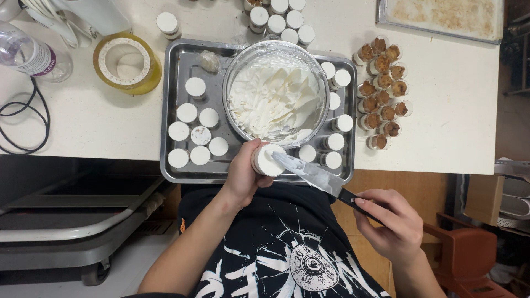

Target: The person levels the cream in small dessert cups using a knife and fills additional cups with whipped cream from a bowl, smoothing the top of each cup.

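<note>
The small cup (269, 160) is in the left hand (244, 175), held just over the near rim of the metal tray (172, 110), and its top is covered with white cream. The fingers of this hand are closed around the side of the cup. The right hand (389, 221) is closed on the black handle of a palette knife (314, 175), and the blade, smeared with cream, lies across the top of the cup. The two hands are apart, joined only by the blade on the cup. I think the cup could tip, because it is held from one side only and the blade pushes on its top; if the push is too strong, cream may fall on the person's black shirt (276, 243) or over the tray edge. The blade also carries much cream, which could drip. On the tray stands one large glass bowl (276, 94) of whipped cream, with plastic film on its rim. Left of the bowl I count eight filled cups (193, 124) with white tops; right of it about seven, some half hidden by the bowl. On the table to the right stand around thirteen cups (382, 91) with brown crumbs, not yet covered. Behind the tray there are about seven more white-topped cups, one roll of yellow tape (127, 63), and one plastic bottle (30, 55).
</note>
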